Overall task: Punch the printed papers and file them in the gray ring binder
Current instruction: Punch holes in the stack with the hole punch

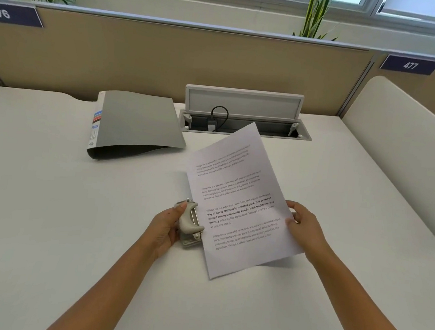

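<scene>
Two hands in view. My left hand (165, 229) curls round the hole punch (190, 225) on the desk (51, 217), thumb on its lever. My right hand (304, 225) pinches the right edge of the printed papers (237, 200), left edge at the punch slot; can't tell how many sheets. Gray ring binder (136, 124) lies shut, far left, well apart. Punch base partly hidden by paper.

Gray binder (139, 122), striped spine label; white paper (239, 200), black print; pale grey punch (189, 224); white desk (52, 204).
</scene>
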### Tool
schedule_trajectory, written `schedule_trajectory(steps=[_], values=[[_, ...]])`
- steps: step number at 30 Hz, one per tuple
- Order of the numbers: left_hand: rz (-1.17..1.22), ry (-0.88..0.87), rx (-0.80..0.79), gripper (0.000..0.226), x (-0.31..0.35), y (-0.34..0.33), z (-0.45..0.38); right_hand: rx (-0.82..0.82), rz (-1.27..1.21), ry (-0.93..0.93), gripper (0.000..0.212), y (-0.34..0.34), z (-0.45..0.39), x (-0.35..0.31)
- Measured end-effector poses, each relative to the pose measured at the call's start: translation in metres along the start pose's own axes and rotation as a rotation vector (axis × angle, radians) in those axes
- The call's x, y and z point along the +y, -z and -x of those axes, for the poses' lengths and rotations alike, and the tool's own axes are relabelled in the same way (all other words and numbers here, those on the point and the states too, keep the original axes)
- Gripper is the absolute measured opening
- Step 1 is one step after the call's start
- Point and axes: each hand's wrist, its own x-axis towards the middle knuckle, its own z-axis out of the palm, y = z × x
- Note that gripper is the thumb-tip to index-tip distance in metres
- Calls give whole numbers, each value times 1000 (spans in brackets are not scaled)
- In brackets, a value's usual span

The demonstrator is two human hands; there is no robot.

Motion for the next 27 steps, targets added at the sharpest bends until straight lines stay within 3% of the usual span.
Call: schedule_trajectory(steps=[6,10,21,27], values=[[-138,-9,-41,29,-1,-1,1,100,17,107,47,-1,1,-10],[-195,-16,-23,28,-1,-2,2,28,112,146,48,-1,-5,-17],[69,-32,45,24,4,-2,1,-113,60,19,49,8,-8,-7],[68,-39,57,23,3,-4,-2,-143,-13,-2,48,1,2,4]])
